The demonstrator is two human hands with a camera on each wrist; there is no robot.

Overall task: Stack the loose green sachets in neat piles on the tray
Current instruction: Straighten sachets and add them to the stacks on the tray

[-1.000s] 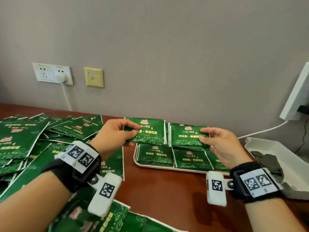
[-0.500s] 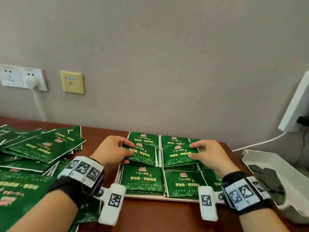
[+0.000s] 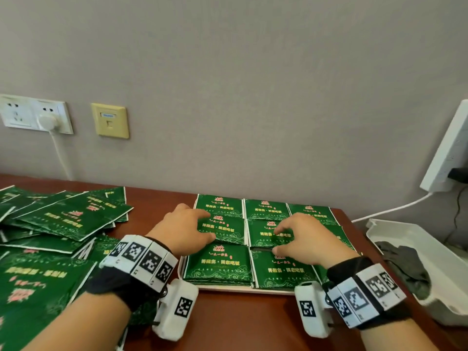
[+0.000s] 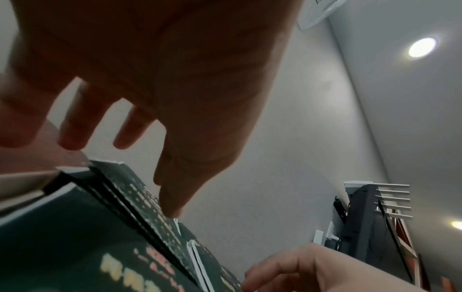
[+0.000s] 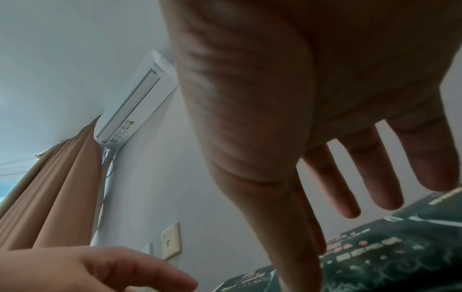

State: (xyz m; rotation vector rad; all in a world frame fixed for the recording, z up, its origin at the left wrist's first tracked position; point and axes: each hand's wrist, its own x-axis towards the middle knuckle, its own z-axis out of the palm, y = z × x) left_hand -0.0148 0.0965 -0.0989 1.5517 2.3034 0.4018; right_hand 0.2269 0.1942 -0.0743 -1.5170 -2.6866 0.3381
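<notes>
With the left hand and right hand spread, fingertips resting on two sachets atop the middle piles in the tray, edges are best squared before fingers are lifted.

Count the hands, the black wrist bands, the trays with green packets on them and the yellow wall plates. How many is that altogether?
Hands: 2, the left hand and the right hand
Black wrist bands: 2, the left band and the right band
Trays with green packets: 1, the tray
Yellow wall plates: 1, the yellow plate
Total: 6
</notes>
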